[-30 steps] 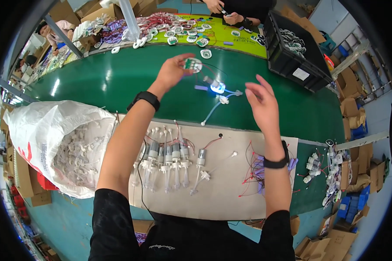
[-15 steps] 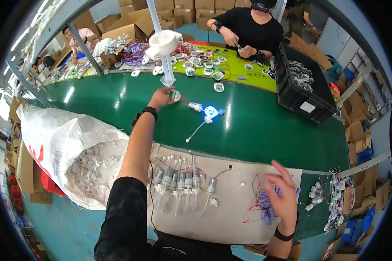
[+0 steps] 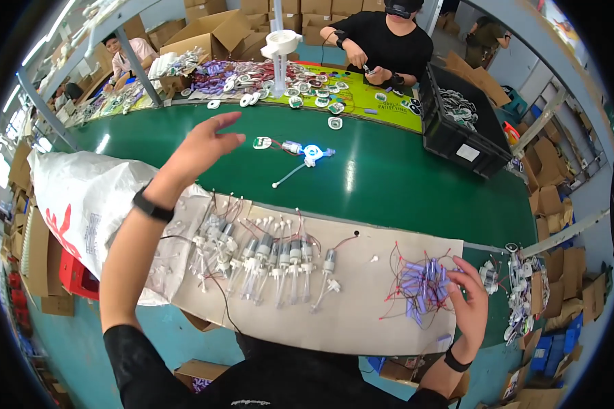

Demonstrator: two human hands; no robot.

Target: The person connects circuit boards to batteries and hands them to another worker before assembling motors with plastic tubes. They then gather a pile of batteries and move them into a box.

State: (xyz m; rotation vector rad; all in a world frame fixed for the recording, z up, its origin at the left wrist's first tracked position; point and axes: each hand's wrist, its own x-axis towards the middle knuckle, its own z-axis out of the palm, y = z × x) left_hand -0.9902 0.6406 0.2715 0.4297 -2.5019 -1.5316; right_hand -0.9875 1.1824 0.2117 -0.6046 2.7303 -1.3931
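My left hand (image 3: 201, 148) hangs open above the green work surface (image 3: 396, 184), fingers apart and holding nothing. To its right lies a wired assembly: a small round-cornered circuit board (image 3: 262, 143), a small motor (image 3: 292, 147), a ring part glowing blue (image 3: 313, 153) and a thin tube (image 3: 288, 177) with a white tip. My right hand (image 3: 469, 310) is at the right edge of a pile of purple cylindrical battery cells (image 3: 423, 285) with red and black wires. Its fingers are curved and apart, with nothing visible between them. Several motors with clear tubes (image 3: 280, 259) lie on the beige board (image 3: 358, 310).
A white sack (image 3: 89, 198) of clear parts lies at the left. Across the surface, a person in black (image 3: 396, 44) handles a small part beside piled circuit boards. A black crate (image 3: 467, 150) of boards stands far right; a clear post with a white collar (image 3: 280, 43) rises at the back.
My left hand has let go of the circuit board and drawn back to the left. My right hand has come down beside the purple cells. The whole view has shifted somewhat.
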